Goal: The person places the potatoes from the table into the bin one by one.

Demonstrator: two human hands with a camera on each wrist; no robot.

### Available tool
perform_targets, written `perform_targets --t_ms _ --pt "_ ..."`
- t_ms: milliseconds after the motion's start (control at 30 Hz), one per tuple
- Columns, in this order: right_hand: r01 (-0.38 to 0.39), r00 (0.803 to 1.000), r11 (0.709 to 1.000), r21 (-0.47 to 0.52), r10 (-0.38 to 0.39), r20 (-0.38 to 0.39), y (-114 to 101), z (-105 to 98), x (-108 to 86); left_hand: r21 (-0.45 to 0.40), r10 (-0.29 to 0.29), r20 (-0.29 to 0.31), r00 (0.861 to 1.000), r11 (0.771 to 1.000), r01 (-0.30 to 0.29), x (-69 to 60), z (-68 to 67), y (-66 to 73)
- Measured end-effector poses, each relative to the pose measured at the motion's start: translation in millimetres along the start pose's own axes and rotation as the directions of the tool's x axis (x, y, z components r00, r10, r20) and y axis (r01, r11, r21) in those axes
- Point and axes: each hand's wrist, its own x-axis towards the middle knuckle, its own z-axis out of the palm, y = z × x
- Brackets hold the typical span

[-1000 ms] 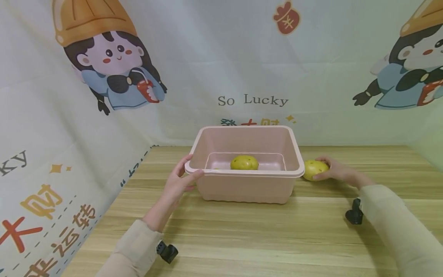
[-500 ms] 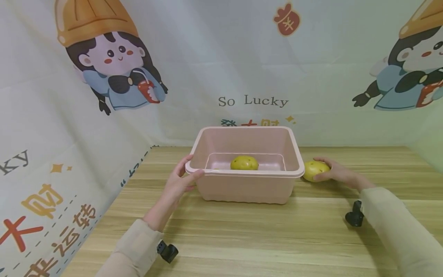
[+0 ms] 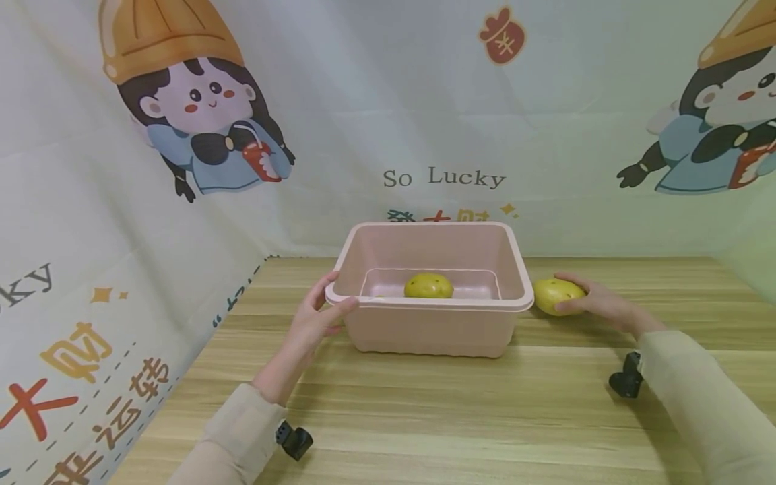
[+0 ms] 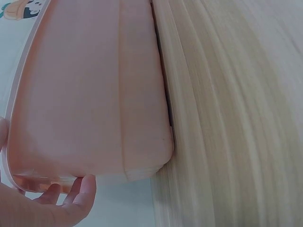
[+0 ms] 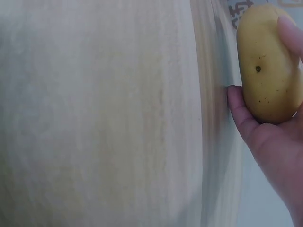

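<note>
A pink plastic tub [image 3: 432, 330] stands upright on the wooden table. My left hand [image 3: 312, 316] grips its near left corner, thumb over the rim and fingers under it; the left wrist view shows those fingertips [image 4: 87, 184] against the wall. Inside the tub lies a yellow potato [image 3: 428, 286], and a sliver of something yellow shows just behind the front rim. To the right of the tub, my right hand [image 3: 597, 301] holds another potato [image 3: 554, 296] between thumb and fingers. In the right wrist view this potato [image 5: 267, 66] has a dark eye and small specks.
The wooden tabletop [image 3: 424, 417] extends in front of the tub and to both sides. A printed cloth [image 3: 339, 135] hangs behind the table and along its left side. Black wrist cameras [image 3: 294, 441] sit by both cuffs.
My right hand and the potato in it have shifted slightly right, away from the tub. The left hand keeps its grip on the tub, which has not moved.
</note>
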Motion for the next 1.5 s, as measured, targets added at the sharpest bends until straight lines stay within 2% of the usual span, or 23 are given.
perform_targets --t_ms 233,433,800,1167,1500 --pt "-0.001 0.998 0.985 0.173 -0.009 0.057 4 -1 -0.3 -0.003 -0.003 0.0 1.0 1.0 0.003 0.2 0.5 -0.2" --pt "0.014 0.999 0.98 0.199 -0.021 0.033 2 -3 -1.2 -0.004 0.0 -0.005 1.0 1.0 0.0 -0.1 0.6 0.2" --pt "0.039 0.999 0.998 0.047 -0.039 -0.013 -14 -12 -10.2 -0.012 -0.002 -0.004 1.0 1.0 0.002 -1.8 0.6 0.9" --pt "0.055 0.998 0.998 -0.015 -0.055 -0.018 -35 -23 -21.0 -0.007 0.003 -0.008 1.0 1.0 -0.003 -1.9 1.2 0.8" --pt "0.079 0.996 0.996 -0.04 -0.08 -0.025 -55 -34 -21.4 0.0 0.01 -0.002 1.0 1.0 -0.01 -0.4 0.7 -0.4"
